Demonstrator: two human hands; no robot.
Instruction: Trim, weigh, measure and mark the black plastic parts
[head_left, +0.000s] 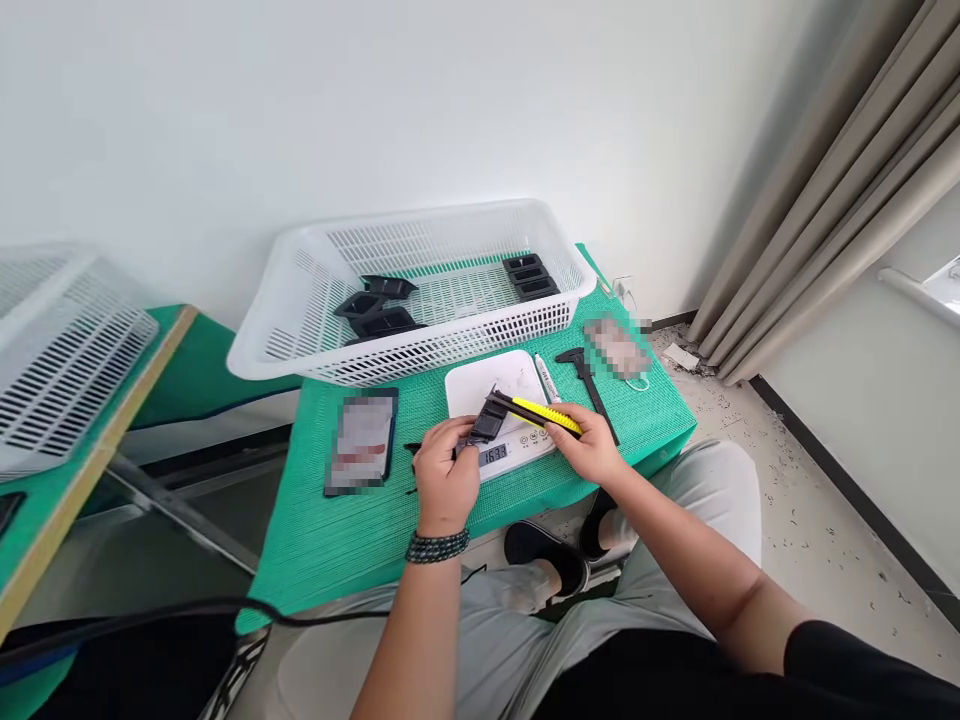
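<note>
My left hand (444, 470) is closed round a small black plastic part (484, 428), held just above a white digital scale (480, 385) whose display shows digits. In my right hand (591, 443) I grip a yellow and black utility knife (541, 412), its tip touching the black part. Both hands hover over the near edge of the scale on the green table mat (352, 530). A beaded bracelet circles my left wrist.
A white perforated basket (300, 330) holding several black plastic parts stands behind the scale. A phone (362, 440) lies left, a marker (545, 378) and black caliper (589, 380) right. Another basket (52, 350) sits on the left table. Curtains hang right.
</note>
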